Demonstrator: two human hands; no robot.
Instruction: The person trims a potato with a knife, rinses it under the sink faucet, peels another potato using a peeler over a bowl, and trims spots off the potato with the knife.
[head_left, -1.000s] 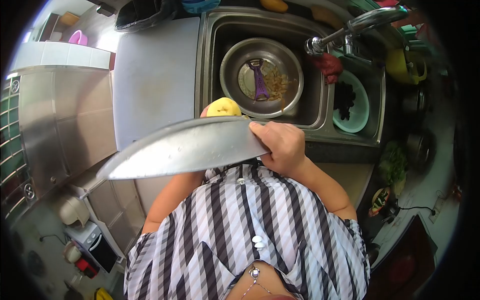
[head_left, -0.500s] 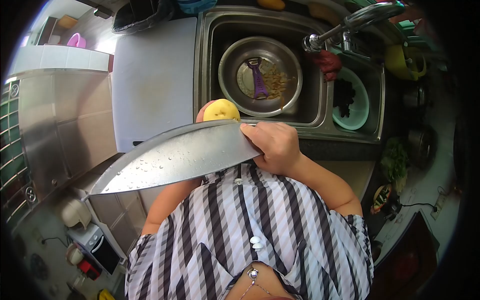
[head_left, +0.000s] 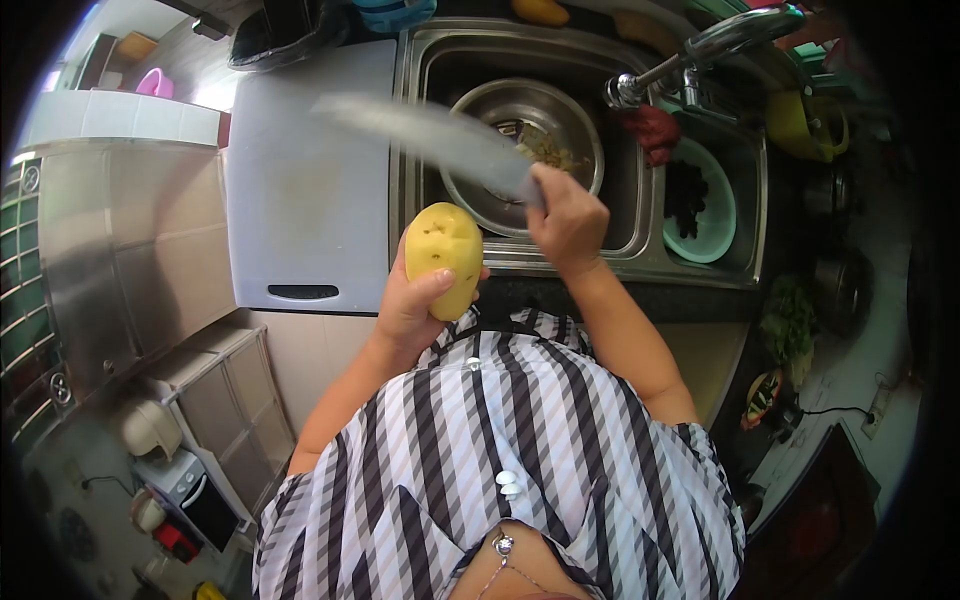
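Observation:
A peeled yellow potato (head_left: 446, 250) with a few dark pits stands upright in my left hand (head_left: 408, 303), the thumb across its front. My right hand (head_left: 570, 222) is closed around the handle of a large kitchen knife (head_left: 440, 140). Motion smears the blade, which points left over the sink and the cutting board's edge. Beneath it, a metal basin (head_left: 590, 130) in the sink holds peelings (head_left: 545, 148); the blade covers part of the basin. The white cutting board (head_left: 300, 190) lies left of the sink, apart from both hands.
The steel sink (head_left: 625, 245) has a faucet (head_left: 740, 35) at its back right. A red cloth (head_left: 652, 135) hangs by the divider. In the smaller basin, a pale green bowl (head_left: 728, 220) holds dark pieces. Leafy greens (head_left: 790, 325) lie on the right counter.
The knife has swung up and away from the potato, over the sink, with my right hand. My left hand and the whole potato now show, where the blade covered them before.

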